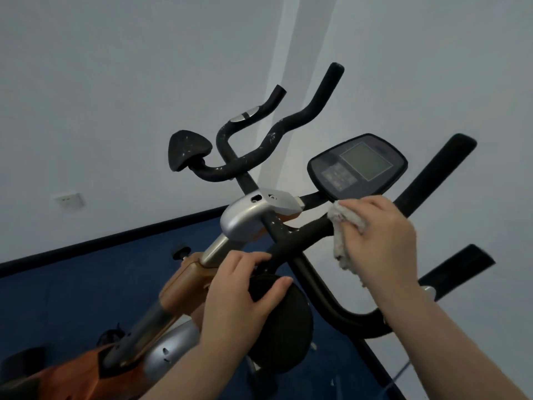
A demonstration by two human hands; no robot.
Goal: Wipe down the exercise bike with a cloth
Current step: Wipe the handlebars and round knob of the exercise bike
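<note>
Both forearms entered from the lower edge of the view. Left hand (245,287) rested on the exercise bike (245,223), its fingers curled over a round black padded part (285,321) and the handlebar tube just above it, gripping to steady the frame. Right hand (380,241) pressed the cloth (343,226) against the black handlebar (305,229), fingers clenched around the bunched fabric, just below the console (357,166).

Handling, as judged from this view:
- The cloth appeared soft, light and limp. It bunched readily and a loose end hung below the palm. It should be held in a wad under the palm so that pressure reaches the tube.
- The bike appeared heavy and rigid. It was unlikely to shift under wiping pressure, though the handlebar assembly might turn, which would explain the steadying grip.
- The handlebar covering looked like foam or rubber, grippy rather than slippery. The cloth would likely drag on it.
- The console screen looked more delicate and would call for lighter pressure.

Appearance: the cloth was off-white, nubby and somewhat soiled. The bike had black handlebars flecked with pale marks, most densely on the far bars, a silver clamp housing (248,217) at the stem and orange body panels (184,287) lower down. It stood on a blue floor (86,272) close to a pale wall (115,82) bearing a socket (68,200).

Much of the handlebar looked unwiped.
</note>
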